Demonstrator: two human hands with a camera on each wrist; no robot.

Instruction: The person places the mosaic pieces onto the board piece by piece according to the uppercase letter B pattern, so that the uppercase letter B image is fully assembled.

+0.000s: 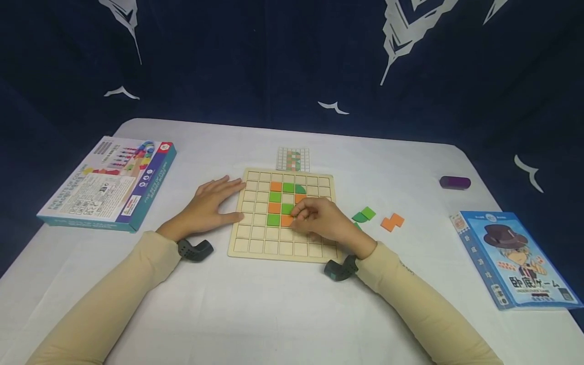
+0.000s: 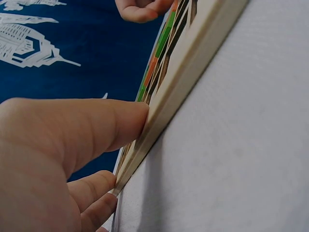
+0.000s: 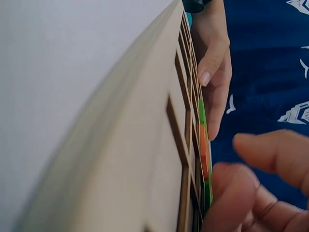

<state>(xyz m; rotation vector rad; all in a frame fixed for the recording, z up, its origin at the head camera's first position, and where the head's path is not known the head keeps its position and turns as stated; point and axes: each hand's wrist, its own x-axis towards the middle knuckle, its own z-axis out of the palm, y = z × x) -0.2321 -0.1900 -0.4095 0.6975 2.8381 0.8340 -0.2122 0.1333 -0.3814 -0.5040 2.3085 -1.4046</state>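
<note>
A square wooden grid board (image 1: 271, 247) lies on the table with green and orange tiles in its middle cells. My left hand (image 1: 207, 207) is spread at the board's left side, thumb and fingertips touching its edge; the left wrist view shows the thumb (image 2: 111, 123) against the rim. Over the right half of the tile pattern is my right hand (image 1: 326, 220), with bent fingers. Its fingertips are right at an orange tile (image 1: 286, 221) and a green tile (image 1: 287, 208). I cannot tell whether a tile is between those fingers.
Behind the board lies a pattern card (image 1: 293, 159). Loose green pieces (image 1: 367, 213) and orange pieces (image 1: 393, 222) are to its right. A game box (image 1: 109, 185) stands at left, a blue box (image 1: 515, 261) at right, and a purple cylinder (image 1: 454, 182) farther back.
</note>
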